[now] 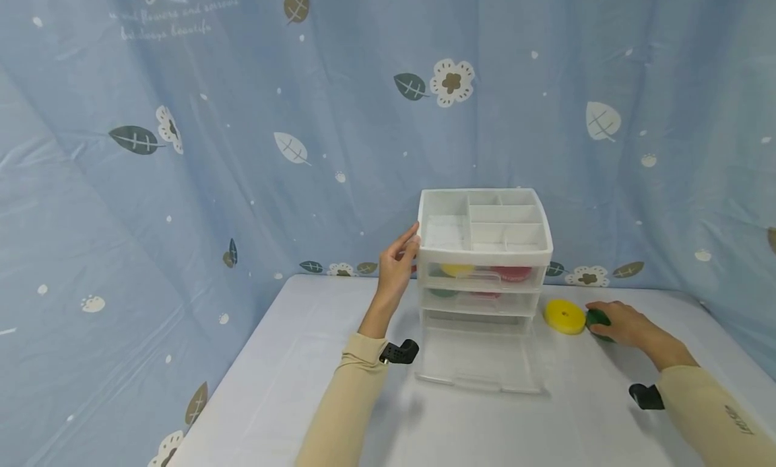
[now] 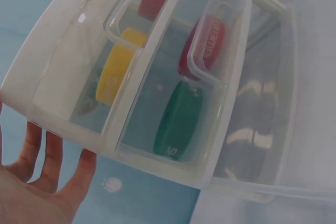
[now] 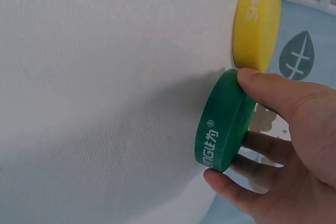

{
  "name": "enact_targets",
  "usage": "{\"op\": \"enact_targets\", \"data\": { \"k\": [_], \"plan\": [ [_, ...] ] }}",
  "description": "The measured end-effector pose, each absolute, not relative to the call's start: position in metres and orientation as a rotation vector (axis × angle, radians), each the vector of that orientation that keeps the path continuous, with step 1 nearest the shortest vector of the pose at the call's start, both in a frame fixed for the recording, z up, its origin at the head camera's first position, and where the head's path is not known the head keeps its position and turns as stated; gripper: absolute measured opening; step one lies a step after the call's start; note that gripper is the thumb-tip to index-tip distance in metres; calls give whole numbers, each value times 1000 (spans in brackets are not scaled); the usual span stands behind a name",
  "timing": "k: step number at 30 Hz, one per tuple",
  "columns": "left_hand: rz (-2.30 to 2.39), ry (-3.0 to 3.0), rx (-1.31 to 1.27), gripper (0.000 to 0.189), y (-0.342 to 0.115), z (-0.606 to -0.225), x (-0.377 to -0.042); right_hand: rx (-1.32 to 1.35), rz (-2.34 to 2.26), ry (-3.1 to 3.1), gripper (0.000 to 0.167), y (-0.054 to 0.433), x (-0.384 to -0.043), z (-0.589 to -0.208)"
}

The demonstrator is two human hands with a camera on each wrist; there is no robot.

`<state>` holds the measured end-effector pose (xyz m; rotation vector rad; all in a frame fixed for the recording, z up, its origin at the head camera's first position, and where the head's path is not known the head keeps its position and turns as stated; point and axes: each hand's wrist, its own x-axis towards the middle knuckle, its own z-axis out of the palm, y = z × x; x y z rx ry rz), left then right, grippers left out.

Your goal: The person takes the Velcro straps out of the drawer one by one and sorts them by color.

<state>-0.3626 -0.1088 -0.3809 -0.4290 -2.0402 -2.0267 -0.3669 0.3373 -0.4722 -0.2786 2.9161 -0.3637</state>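
A white plastic drawer organizer (image 1: 485, 255) stands at the table's back, its bottom drawer (image 1: 479, 359) pulled out with a bare floor. My left hand (image 1: 397, 268) rests its fingertips against the organizer's left side, fingers fairly straight. On the right, my right hand (image 3: 294, 135) grips a green roll of tape (image 3: 223, 121) by its rim, thumb on one edge and fingers around the other. A yellow roll of tape (image 1: 565, 317) lies on the table just beside the green one. Through the clear upper drawer fronts show a yellow roll (image 2: 122, 66), red rolls (image 2: 202, 45) and a green roll (image 2: 178, 121).
The organizer's top is an open tray (image 1: 445, 231) split into several compartments. A white cloth covers the table (image 1: 291, 386). Behind it hangs a blue patterned curtain (image 1: 364, 116). Small black devices (image 1: 400, 352) sit at both wrists.
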Motion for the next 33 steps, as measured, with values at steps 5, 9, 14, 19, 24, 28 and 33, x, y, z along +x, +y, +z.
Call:
{"op": "enact_targets", "data": {
  "k": [5, 9, 14, 19, 24, 28, 33],
  "plan": [
    [-1989, -2060, -401, 40, -108, -391, -373, -269, -359, 2928, 62, 336, -366, -472],
    [-1966, -2082, -383, 39, -109, -392, -372, -253, -365, 2919, 62, 334, -365, -473],
    [-1970, -2084, -368, 38, -108, -387, -372, -244, -366, 2924, 62, 335, -364, -473],
    [-1955, -2097, -311, 35, -106, -380, -373, -230, -361, 2917, 62, 336, -364, -472],
    [-1886, -2122, -272, 35, -106, -370, -377, -236, -349, 2931, 61, 335, -364, -470],
    [-1857, -2140, -263, 38, -105, -363, -379, -245, -354, 2931, 62, 335, -363, -469],
    [-1839, -2160, -271, 39, -106, -363, -381, -265, -346, 2924, 62, 335, -365, -471]
  ]
}}
